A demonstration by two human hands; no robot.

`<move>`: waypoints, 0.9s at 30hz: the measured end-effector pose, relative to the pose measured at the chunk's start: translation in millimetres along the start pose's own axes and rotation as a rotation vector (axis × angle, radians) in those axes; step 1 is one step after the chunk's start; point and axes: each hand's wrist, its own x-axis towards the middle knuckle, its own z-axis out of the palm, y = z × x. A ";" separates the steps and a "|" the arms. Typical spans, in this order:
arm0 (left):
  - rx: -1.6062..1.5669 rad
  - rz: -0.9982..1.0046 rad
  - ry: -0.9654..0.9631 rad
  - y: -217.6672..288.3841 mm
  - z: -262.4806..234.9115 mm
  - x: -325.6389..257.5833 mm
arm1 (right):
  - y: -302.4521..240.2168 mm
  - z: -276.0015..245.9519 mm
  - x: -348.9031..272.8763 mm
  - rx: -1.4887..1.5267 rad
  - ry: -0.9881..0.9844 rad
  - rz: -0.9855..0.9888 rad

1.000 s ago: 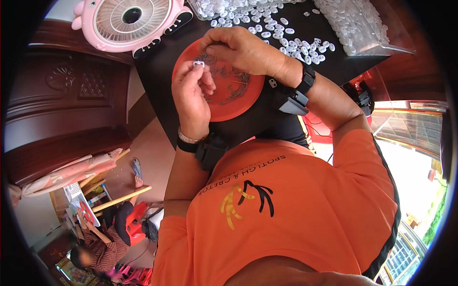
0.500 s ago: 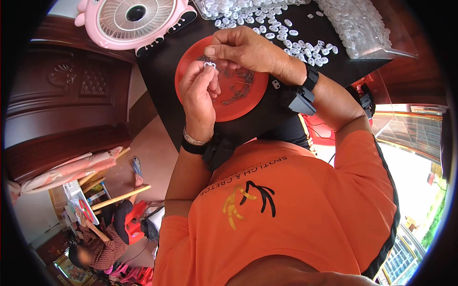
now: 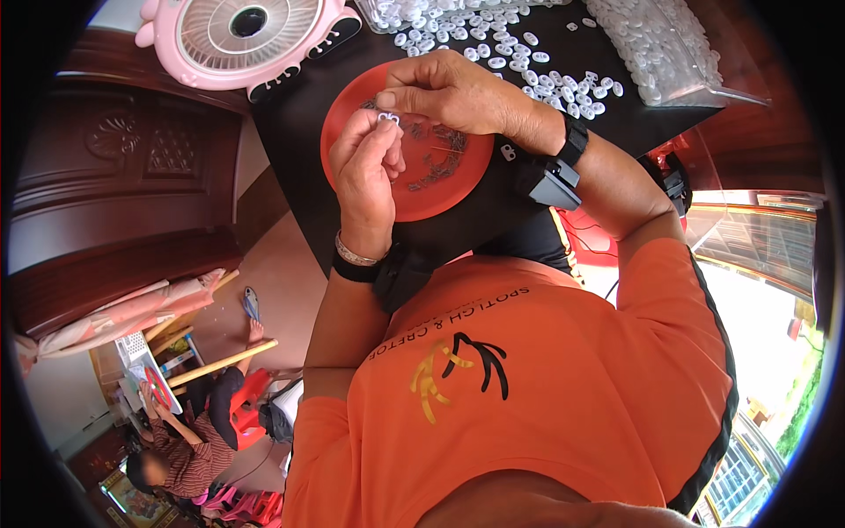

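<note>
Between the thumb and fingers of my left hand [image 3: 365,180] is a small white plastic piece [image 3: 388,118] with two holes. My right hand [image 3: 458,92] is closed just above it, thumb pressed to the fingers; whatever it pinches is too small or hidden to tell. Both hands are over a round orange-red plate [image 3: 440,207]. Small grey metal pieces [image 3: 451,165] lie scattered in the plate, partly covered by my hands. A loose white piece [image 3: 508,152] rests on the black table to the right of the plate.
Many white oval plastic pieces [image 3: 563,92] are spread over the far side of the black table [image 3: 290,154]. A clear bin [image 3: 660,53] of such pieces stands far right, another clear tray [image 3: 396,22] at the back. A pink fan [image 3: 255,40] is far left. Another person [image 3: 189,458] sits lower left.
My hands keep almost the same pose over the plate, with the white piece still in my left fingers. The other person's hands have moved slightly.
</note>
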 end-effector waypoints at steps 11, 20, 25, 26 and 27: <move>0.075 -0.023 -0.020 -0.3 -0.3 -1.5 | -0.2 2.6 -0.6 -0.103 0.013 -0.043; 0.028 0.014 0.027 -3.9 3.9 -3.3 | -1.6 9.2 -3.8 -0.138 0.051 0.016; 0.032 0.029 0.019 -5.3 0.8 1.3 | 1.3 3.2 -1.2 -0.217 0.085 -0.063; 0.022 0.007 0.060 -4.6 0.4 2.6 | 1.3 -0.3 1.6 -0.235 0.076 -0.081; 0.012 -0.016 0.101 -4.3 -0.8 4.2 | -1.6 -7.6 3.3 -0.326 0.141 -0.065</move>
